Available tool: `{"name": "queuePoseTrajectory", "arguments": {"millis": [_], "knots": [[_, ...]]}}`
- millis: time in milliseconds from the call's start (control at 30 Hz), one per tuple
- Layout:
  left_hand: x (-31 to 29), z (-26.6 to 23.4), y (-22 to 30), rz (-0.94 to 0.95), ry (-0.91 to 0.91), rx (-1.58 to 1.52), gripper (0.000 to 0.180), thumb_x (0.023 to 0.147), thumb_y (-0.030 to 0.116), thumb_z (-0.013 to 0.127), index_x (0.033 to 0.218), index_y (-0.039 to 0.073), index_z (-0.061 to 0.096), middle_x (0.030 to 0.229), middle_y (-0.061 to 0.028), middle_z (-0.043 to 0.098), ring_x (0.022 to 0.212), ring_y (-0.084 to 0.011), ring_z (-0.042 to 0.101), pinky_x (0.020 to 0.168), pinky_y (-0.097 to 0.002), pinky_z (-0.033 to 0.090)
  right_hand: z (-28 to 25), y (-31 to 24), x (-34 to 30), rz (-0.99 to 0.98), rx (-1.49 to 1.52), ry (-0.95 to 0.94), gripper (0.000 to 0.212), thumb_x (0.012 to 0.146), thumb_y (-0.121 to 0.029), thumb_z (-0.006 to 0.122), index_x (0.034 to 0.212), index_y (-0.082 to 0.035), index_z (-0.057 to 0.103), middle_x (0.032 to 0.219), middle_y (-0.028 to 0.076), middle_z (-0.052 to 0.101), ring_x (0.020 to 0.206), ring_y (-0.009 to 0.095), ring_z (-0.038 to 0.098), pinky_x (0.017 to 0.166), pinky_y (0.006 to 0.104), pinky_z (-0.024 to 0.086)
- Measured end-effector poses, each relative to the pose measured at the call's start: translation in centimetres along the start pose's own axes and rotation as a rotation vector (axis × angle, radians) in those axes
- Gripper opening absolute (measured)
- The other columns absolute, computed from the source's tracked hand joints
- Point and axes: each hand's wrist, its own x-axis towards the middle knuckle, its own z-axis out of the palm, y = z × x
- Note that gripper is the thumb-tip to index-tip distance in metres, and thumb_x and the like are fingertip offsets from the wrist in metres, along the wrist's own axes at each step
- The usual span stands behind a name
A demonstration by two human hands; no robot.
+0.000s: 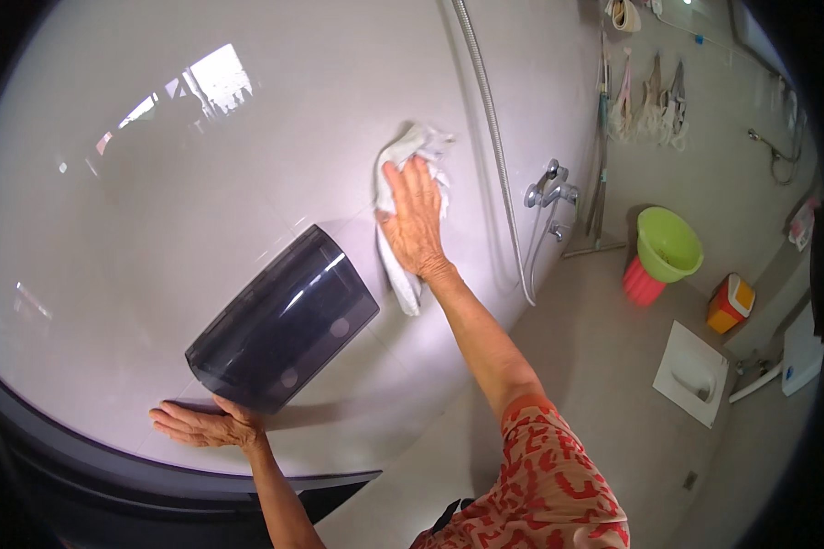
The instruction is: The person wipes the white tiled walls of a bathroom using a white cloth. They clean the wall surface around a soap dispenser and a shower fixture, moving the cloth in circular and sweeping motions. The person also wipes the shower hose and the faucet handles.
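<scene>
My right hand [414, 215] presses a white cloth [401, 274] against the glossy pale wall [275, 165]. Part of the cloth bunches above the fingertips and a longer end hangs below the palm. Lower left, my left hand [206, 426] lies flat on the same wall with its fingers stretched out, holding nothing. Its thumb is by the lower corner of a dark, shiny wall-mounted box [284, 316], which looks like a paper dispenser. That box sits between my two hands.
Right of the cloth hang a metal shower hose [490, 110] and a chrome mixer tap [554, 189]. Farther off are a green basin [668, 243] on a red bucket [643, 285], an orange bin [731, 304] and a squat toilet [693, 373]. A dark edge [137, 457] runs along the lower left.
</scene>
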Motion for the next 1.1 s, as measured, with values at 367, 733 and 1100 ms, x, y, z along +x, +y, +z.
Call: {"name": "queuePoseTrajectory", "arguments": {"millis": [367,733,1100], "knots": [[0.0,0.1,-0.8,0.03,0.019,0.078,0.08,0.09,0.065,0.026,0.144,0.006,0.026,0.149,-0.0197,0.022,0.138,-0.0384,0.018,0.111,-0.0514,0.015,3.7,14.8,-8.9,0.654,0.181,0.281,0.06,0.088,-0.021,0.046,0.143,-0.006,0.027,0.145,0.021,0.027,0.136,0.038,0.02,0.111,0.0444,0.017],[0.2,-0.2,-0.4,0.05,0.018,0.128,0.073,0.094,0.057,0.027,0.144,0.004,0.024,0.15,-0.0189,0.02,0.139,-0.0379,0.016,0.111,-0.0504,0.013,6.2,10.6,-13.6,0.91,0.495,0.302,0.067,0.091,-0.028,0.046,0.146,-0.003,0.016,0.151,0.021,0.011,0.141,0.032,0.007,0.113,0.0392,0.006],[-0.3,0.6,-0.3,-0.011,0.014,0.053,0.073,0.093,0.059,0.025,0.145,0.008,0.023,0.152,-0.0165,0.017,0.14,-0.0364,0.014,0.111,-0.0501,0.01,2.8,-0.9,-12.1,-0.009,0.051,-0.234,0.067,0.086,-0.026,0.056,0.144,-0.013,0.026,0.147,0.019,0.021,0.138,0.04,0.01,0.109,0.0552,0.011]]}}
